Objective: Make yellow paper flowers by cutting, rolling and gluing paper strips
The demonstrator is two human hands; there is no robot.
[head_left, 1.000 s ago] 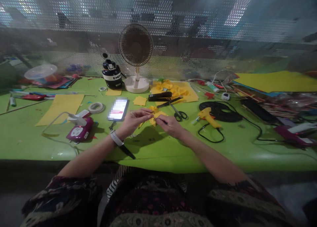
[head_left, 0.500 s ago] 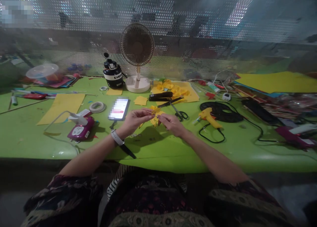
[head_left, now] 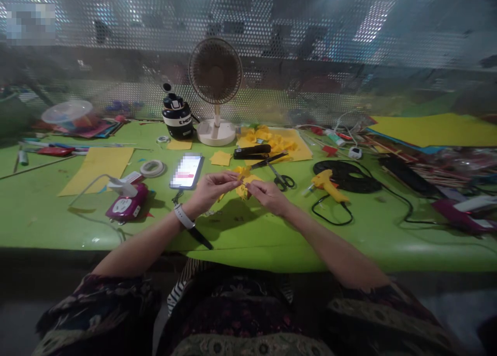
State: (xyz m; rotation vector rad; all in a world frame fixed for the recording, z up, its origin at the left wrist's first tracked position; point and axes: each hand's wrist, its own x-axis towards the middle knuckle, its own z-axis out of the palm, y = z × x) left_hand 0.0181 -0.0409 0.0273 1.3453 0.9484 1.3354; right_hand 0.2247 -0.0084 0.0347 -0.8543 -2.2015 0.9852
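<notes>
Near the middle of the green table, my left hand (head_left: 215,189) pinches a yellow paper flower (head_left: 242,172) between thumb and fingers. Close beside it, my right hand (head_left: 268,195) is closed at the fingertips on the same yellow paper piece; its exact grip is partly hidden. More yellow paper bits (head_left: 243,191) show between and beneath the hands. Just beyond lie black-handled scissors (head_left: 286,181), a black stapler (head_left: 252,151) and a small stack of yellow paper shapes (head_left: 221,158). A phone (head_left: 187,171) with a lit screen rests left of my left hand.
A white fan (head_left: 216,132) and a dark bottle (head_left: 177,119) stand at the back. Yellow paper flowers (head_left: 277,139) lie on a sheet. On the right is a yellow glue gun (head_left: 329,184) with its cord; on the left, a purple power socket (head_left: 126,203) and a tape roll (head_left: 152,168).
My fingers have shifted very slightly around the yellow paper flower, and the flower has turned a little. Both hands otherwise keep their places.
</notes>
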